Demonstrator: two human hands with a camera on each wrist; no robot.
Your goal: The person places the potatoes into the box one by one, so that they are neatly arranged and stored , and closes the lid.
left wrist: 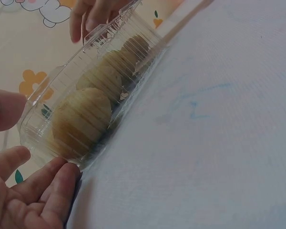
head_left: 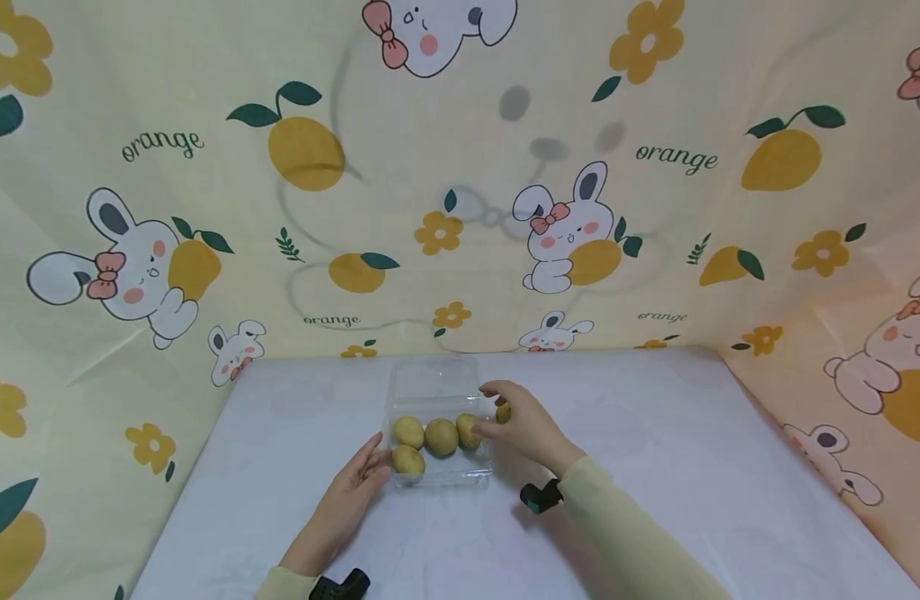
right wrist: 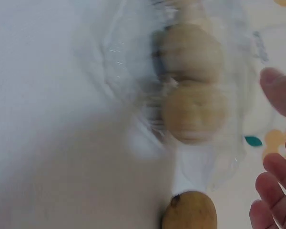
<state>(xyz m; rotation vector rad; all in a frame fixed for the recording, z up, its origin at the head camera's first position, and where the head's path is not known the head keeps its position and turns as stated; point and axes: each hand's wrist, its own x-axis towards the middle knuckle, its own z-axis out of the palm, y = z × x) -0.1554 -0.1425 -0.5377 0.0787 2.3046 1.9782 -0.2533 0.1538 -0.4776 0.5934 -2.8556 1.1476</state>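
Observation:
A clear plastic clamshell box [head_left: 460, 478] stands on the table with its lid [head_left: 433, 379] folded back. Several yellowish-brown potatoes [head_left: 441, 438] lie inside, mostly along the back and left. My left hand [head_left: 349, 485] is at the box's left side, fingers extended; in the left wrist view its fingertips [left wrist: 69, 167] are right at the lower end wall. Over the box's right edge is my right hand [head_left: 531, 427], fingers spread and holding nothing. Another potato [head_left: 503, 413] sits outside the box to the right, partly hidden by that hand; the right wrist view shows it below the box.
A white cloth covers the table [head_left: 640, 450]. Behind it and at both sides hang pale yellow sheets [head_left: 475, 275] printed with rabbits and oranges. Dark wrist cameras [head_left: 541, 496] are worn on both wrists.

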